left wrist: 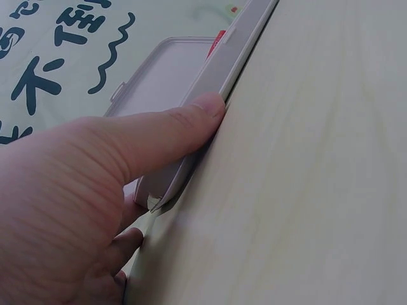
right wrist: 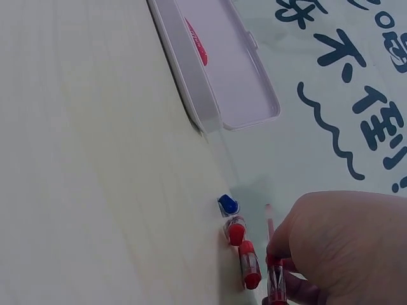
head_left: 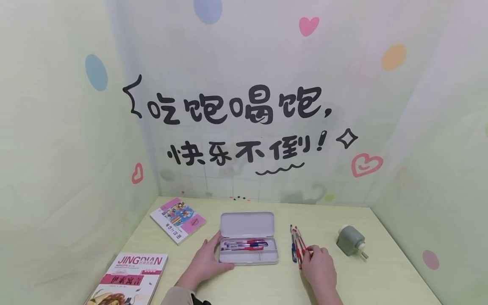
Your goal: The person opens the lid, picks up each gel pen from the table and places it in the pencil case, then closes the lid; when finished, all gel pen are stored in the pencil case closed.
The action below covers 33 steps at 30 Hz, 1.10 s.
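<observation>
An open pale pencil case [head_left: 269,257] lies on the table, its lid tipped back. Several red and blue pens [head_left: 244,245] lie in its rear compartment. My left hand [head_left: 207,262] holds the case at its left end, thumb along the front wall and fingers round the side. To the right of the case, my right hand [head_left: 321,267] pinches a red pen [right wrist: 276,279] between thumb and fingers. Beside it on the table lie a blue pen [head_left: 293,250] and two red pens, whose red ends [right wrist: 249,264] show in the right wrist view.
A grey-green bottle-shaped object [head_left: 348,240] with a white end lies at the right. Two books are at the left: one with a pink and white cover [head_left: 177,220] farther back, another [head_left: 127,277] at the near edge. A printed cloth wall [head_left: 244,182] stands behind the table.
</observation>
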### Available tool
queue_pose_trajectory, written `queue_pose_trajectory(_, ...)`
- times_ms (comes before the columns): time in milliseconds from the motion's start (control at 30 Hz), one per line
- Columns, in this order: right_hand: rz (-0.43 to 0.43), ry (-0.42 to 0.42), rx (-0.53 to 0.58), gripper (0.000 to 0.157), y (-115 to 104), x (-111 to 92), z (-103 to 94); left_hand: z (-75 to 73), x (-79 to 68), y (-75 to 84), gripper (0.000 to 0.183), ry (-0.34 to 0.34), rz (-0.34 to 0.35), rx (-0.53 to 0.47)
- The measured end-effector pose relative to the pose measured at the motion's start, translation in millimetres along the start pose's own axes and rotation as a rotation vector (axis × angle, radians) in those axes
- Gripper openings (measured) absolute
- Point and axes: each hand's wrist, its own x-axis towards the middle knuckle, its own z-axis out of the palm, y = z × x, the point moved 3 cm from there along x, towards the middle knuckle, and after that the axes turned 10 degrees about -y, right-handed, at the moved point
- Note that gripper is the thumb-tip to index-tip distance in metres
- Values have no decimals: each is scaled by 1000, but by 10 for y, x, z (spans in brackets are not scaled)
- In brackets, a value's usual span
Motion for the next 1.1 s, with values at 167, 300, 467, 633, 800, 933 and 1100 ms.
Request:
queue_pose_trajectory(167, -131, 70, 8, 27, -81, -53, 15, -3, 8, -14, 133, -4, 5, 0)
queue_pose_trajectory(300, -253, 112, 17, 21, -205, -80, 71, -1, 18, -18, 134, -3, 14, 14)
queue_pose_trajectory(467, -380, 168, 15, 14, -367, -123, 157, -2, 13, -5, 134, -2, 22, 24)
queue_pose_trajectory(633, -457, 162, 1, 13, -503, -162, 232, -6, 12, 3, 134, -2, 20, 27)
queue_pose_trajectory(800, -462, 101, -39, 13, -633, -171, 361, -13, 17, -17, 134, -3, 8, 12)
queue_pose_trajectory(933, -453, 25, -71, 13, -724, -161, 475, -9, 19, -27, 134, -4, -1, 2)
queue_pose_trajectory(1100, -464, 3, -77, 14, -823, -176, 523, -4, 14, -31, 134, -1, 11, 16)
